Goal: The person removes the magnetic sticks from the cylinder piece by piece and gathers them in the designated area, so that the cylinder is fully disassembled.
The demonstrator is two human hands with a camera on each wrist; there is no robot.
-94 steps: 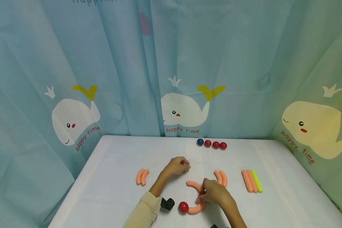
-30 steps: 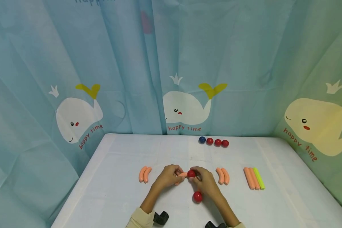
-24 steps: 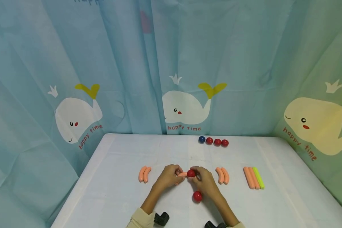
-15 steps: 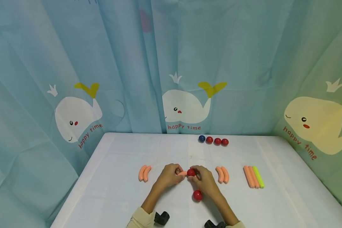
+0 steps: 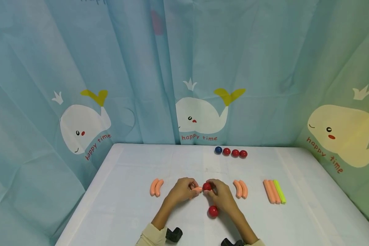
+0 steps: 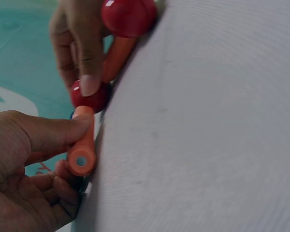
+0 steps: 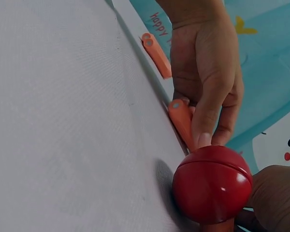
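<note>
My left hand [image 5: 181, 190] pinches a short curved orange stick [image 6: 82, 145] between thumb and fingers; a pale metal disc shows in its end. Opposite it, my right hand [image 5: 221, 195] grips a red ball [image 5: 207, 186], thumb on its side in the left wrist view. The stick's tip points at this ball, with a slight gap in the head view. A second red ball [image 5: 213, 211] sits nearer the body, joined to an orange stick [image 6: 118, 58] that runs toward the held ball. In the right wrist view this nearer ball [image 7: 212, 183] hides the held one.
A pair of curved orange sticks [image 5: 156, 187] lies left of my hands, another pair [image 5: 240, 189] to the right. Farther right lie straight orange sticks [image 5: 272, 191] and a yellow-green stick [image 5: 279, 192]. A blue ball [image 5: 218, 150] and several red balls [image 5: 235, 153] line the table's back edge.
Earlier my left hand was empty and my right hand worked on the curved piece. Both hands then came together at stick and ball. Just now the stick's tip has parted slightly from the ball.
</note>
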